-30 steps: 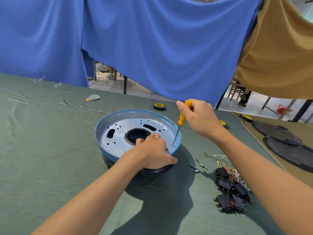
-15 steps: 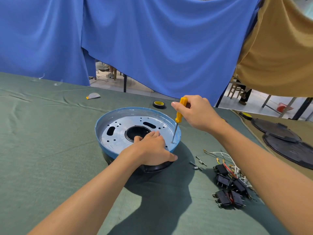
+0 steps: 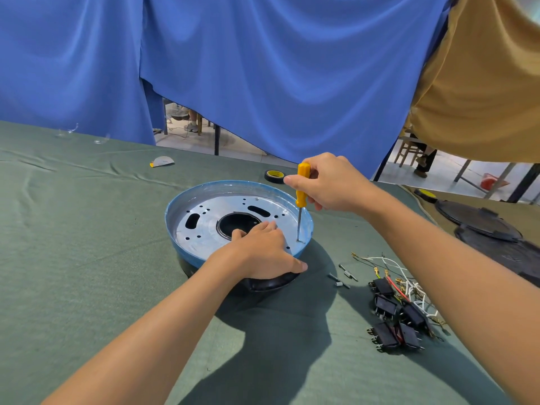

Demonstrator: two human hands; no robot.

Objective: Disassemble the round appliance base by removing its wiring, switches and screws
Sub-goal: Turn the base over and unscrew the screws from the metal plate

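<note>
Head: switches (image 3: 393, 317), wires (image 3: 413, 289), loose screws (image 3: 343, 277) right of base (image 3: 204, 232); tape roll (image 3: 274, 176) behind.

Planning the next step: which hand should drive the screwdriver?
Right. The right hand grips the screwdriver, tip down on the base near its rim; the left hand rests on the base.

Shows a round appliance base (image 3: 210, 226) resting on the green surface (image 3: 87, 258), blue rim upward, its silver inner plate pierced by slots, small holes and a dark round central opening, with black housing beneath. Places the removed switches (image 3: 385, 306), black blocks with metal tabs, in a heap well right of it, tangled with white, red and yellow wiring (image 3: 409, 287). Leaves a few loose screws (image 3: 347, 272) between base and switches.
</note>
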